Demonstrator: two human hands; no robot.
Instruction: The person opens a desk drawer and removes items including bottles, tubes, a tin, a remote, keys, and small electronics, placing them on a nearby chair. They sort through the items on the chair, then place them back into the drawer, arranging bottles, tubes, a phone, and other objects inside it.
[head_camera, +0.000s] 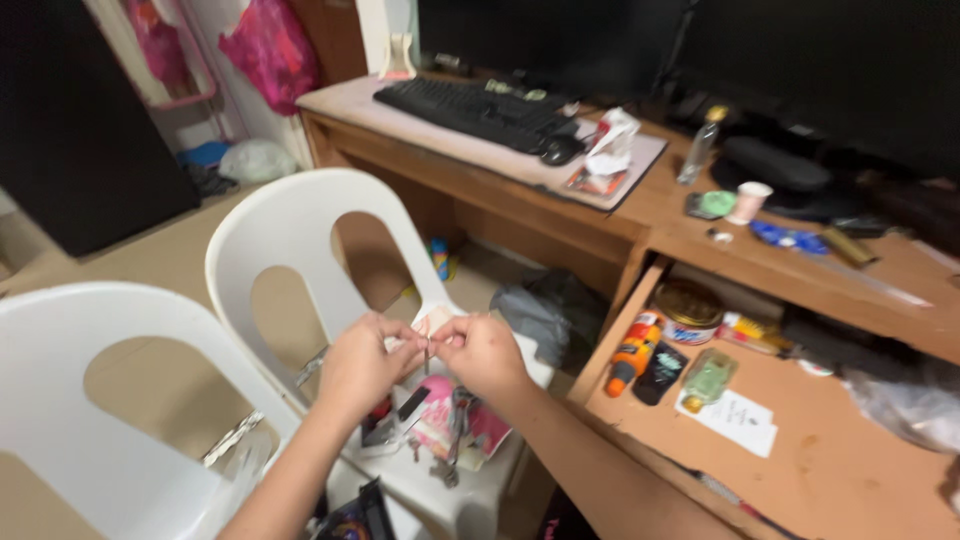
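My left hand (362, 365) and my right hand (480, 352) meet over the seat of a white plastic chair (290, 235). Both pinch a small thin dark object (427, 352) between their fingertips, next to a small pale piece. What the object is I cannot tell. Below the hands, on the chair seat, lie a pink packet (440, 420), a dark small tool and metal pliers (458, 440).
A second white chair (95, 400) stands at the left. A wooden desk (640, 225) carries a black keyboard (470, 110), a mouse, a bottle and a cup. Its lower shelf (830, 470) holds an orange bottle (632, 355), a tin, a glass bottle and a paper card.
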